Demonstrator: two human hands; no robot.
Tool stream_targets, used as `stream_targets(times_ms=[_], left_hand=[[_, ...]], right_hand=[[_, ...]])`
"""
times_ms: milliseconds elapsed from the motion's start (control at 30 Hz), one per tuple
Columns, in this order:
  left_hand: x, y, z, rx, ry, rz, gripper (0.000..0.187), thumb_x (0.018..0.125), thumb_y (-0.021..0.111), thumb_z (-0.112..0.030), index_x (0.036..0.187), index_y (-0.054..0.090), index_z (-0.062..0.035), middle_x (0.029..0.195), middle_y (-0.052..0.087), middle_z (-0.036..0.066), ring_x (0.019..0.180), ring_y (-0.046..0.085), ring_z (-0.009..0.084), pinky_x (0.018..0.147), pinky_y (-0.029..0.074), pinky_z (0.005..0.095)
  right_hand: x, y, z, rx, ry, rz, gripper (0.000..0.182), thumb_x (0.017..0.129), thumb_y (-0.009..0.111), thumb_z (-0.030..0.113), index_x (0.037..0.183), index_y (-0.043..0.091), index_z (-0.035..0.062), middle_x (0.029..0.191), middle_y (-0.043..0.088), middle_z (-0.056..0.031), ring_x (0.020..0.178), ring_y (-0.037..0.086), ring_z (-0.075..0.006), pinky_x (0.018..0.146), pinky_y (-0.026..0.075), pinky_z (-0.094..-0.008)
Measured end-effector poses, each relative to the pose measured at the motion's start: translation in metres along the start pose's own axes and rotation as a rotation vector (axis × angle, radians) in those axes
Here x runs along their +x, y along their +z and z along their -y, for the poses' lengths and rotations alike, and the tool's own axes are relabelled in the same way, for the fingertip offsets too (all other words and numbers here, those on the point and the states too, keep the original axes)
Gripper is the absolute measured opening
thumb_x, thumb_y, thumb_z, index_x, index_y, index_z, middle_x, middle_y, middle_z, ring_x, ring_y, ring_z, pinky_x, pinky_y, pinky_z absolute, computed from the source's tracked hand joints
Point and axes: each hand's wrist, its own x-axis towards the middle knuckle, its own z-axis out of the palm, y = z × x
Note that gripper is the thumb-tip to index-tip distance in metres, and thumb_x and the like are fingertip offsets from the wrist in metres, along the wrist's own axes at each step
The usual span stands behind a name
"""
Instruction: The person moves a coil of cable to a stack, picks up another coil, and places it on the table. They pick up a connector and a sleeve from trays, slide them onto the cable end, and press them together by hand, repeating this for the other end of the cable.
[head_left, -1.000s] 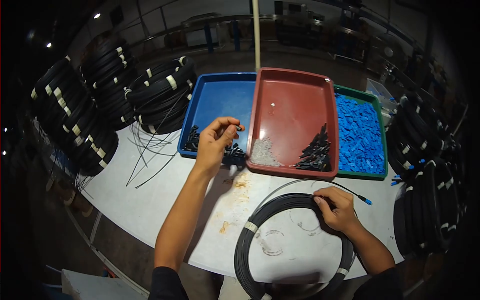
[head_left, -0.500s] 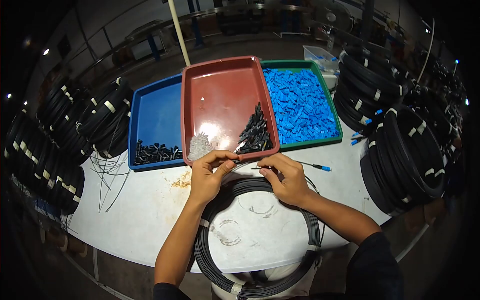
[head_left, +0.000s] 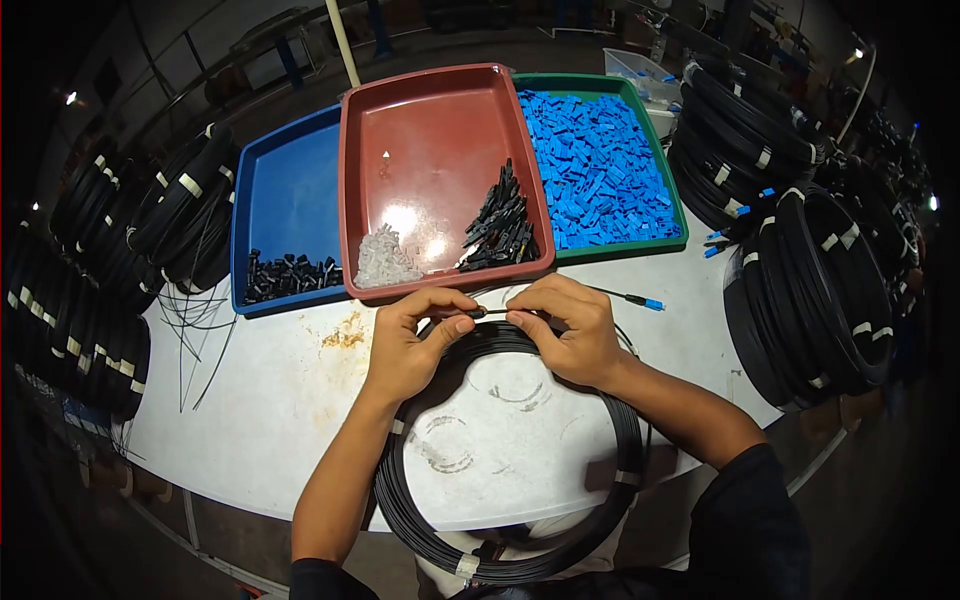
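My left hand [head_left: 415, 338] pinches a small black connector part [head_left: 477, 313] between thumb and fingertips. Facing it, my right hand [head_left: 572, 328] grips a thin black cable [head_left: 497, 312] close to its end, and that end meets the black part. Below both hands lies a large coil of black cable [head_left: 392, 492], bound with pale tape and reaching past the table's front edge. Beyond my right hand, another cable end with a blue connector [head_left: 653, 304] rests on the table.
A red tray [head_left: 430, 110] holds clear pieces and black parts. Beside it stand a blue tray [head_left: 290, 185] with black parts and a green tray [head_left: 683, 225] full of blue pieces. Stacked cable coils flank the white table [head_left: 270, 410], left [head_left: 85, 340] and right [head_left: 810, 300].
My hands have come closer together, and the cable end in my right hand now meets the black part in my left. The view has tilted down slightly.
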Motion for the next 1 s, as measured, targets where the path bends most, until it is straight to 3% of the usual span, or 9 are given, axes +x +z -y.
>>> stream_targets(times_ms=[267, 600, 767, 1000], left_hand=[[-0.001, 0.002, -0.005, 0.103, 0.008, -0.012, 0.016, 0.088, 0.078, -0.005, 0.102, 0.074, 0.0016, 0.094, 0.076, 0.009, 0.086, 0.072, 0.0137, 0.082, 0.056, 0.0277], [-0.003, 0.007, -0.013, 0.241, 0.054, 0.014, 0.015, 0.084, 0.080, -0.004, 0.098, 0.076, 0.0017, 0.090, 0.078, 0.012, 0.083, 0.074, 0.0164, 0.076, 0.058, 0.0281], [-0.002, 0.008, -0.016, 0.348, 0.189, 0.054, 0.016, 0.081, 0.082, -0.006, 0.096, 0.078, -0.0012, 0.089, 0.078, 0.012, 0.075, 0.072, 0.0184, 0.069, 0.055, 0.0288], [-0.001, 0.010, -0.016, 0.436, 0.316, 0.110, 0.019, 0.079, 0.082, -0.004, 0.097, 0.078, -0.0015, 0.092, 0.078, 0.012, 0.074, 0.070, 0.0195, 0.073, 0.053, 0.0305]], right_hand=[[-0.001, 0.000, 0.002, -0.021, 0.002, 0.015, 0.008, 0.084, 0.073, -0.001, 0.092, 0.073, 0.0000, 0.085, 0.069, -0.0123, 0.069, 0.067, -0.0249, 0.062, 0.053, -0.0341], [-0.002, 0.000, -0.002, -0.161, -0.151, 0.022, 0.012, 0.078, 0.077, -0.001, 0.088, 0.072, 0.0020, 0.081, 0.067, -0.0098, 0.074, 0.066, -0.0281, 0.069, 0.052, -0.0376], [-0.003, 0.002, -0.003, -0.142, -0.153, 0.046, 0.014, 0.078, 0.078, 0.001, 0.091, 0.071, 0.0022, 0.080, 0.067, -0.0089, 0.074, 0.066, -0.0278, 0.067, 0.051, -0.0382], [-0.004, 0.002, -0.003, -0.094, -0.146, 0.085, 0.019, 0.080, 0.079, 0.005, 0.096, 0.070, 0.0016, 0.081, 0.068, -0.0110, 0.073, 0.066, -0.0283, 0.065, 0.052, -0.0378]])
